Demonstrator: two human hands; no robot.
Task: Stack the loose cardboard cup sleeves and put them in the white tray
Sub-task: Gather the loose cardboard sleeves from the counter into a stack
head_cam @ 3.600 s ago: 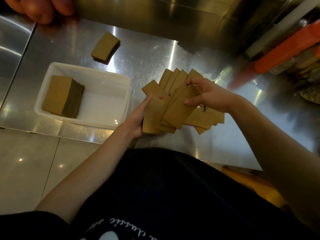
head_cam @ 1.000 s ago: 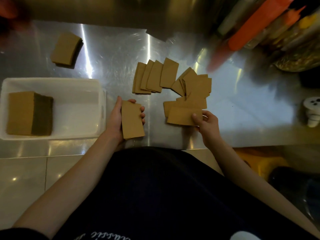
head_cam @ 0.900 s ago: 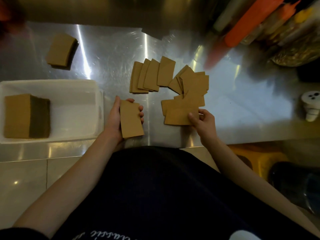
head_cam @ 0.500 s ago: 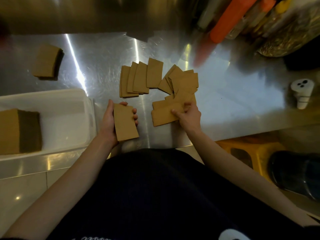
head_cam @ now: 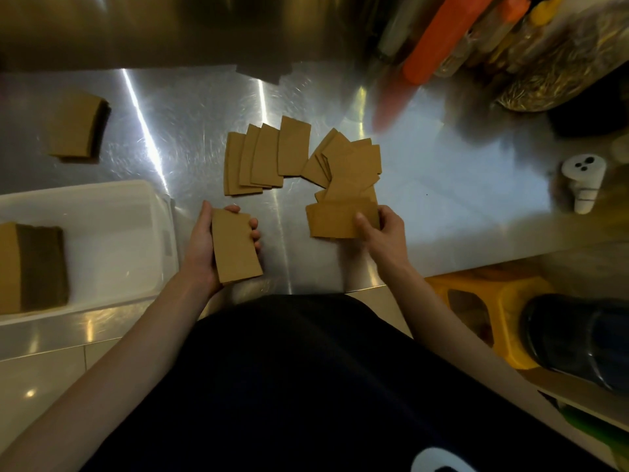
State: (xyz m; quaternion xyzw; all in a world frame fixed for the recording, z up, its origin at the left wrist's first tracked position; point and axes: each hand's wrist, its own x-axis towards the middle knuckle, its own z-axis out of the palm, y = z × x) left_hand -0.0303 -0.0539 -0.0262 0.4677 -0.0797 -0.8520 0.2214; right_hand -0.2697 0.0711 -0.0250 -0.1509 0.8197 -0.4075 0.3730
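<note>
Brown cardboard cup sleeves lie fanned on the steel counter: a row of several (head_cam: 262,161) and a jumbled pile (head_cam: 350,168) to its right. My left hand (head_cam: 204,247) holds a small squared stack of sleeves (head_cam: 235,247) near the counter's front edge. My right hand (head_cam: 384,233) pinches the nearest sleeve (head_cam: 333,221) of the pile, thumb on top. The white tray (head_cam: 112,233) sits at the left and holds a thick stack of sleeves (head_cam: 30,267).
Another stack of sleeves (head_cam: 76,129) rests at the back left of the counter. Orange bottles (head_cam: 439,39) and jars crowd the back right, with a white capped bottle (head_cam: 582,182) at the right. A yellow stool (head_cam: 483,308) stands below the counter edge.
Both hands spread the fan apart earlier; now the left holds a gathered stack. In the last second the right hand slid over the nearest sleeve and gripped it.
</note>
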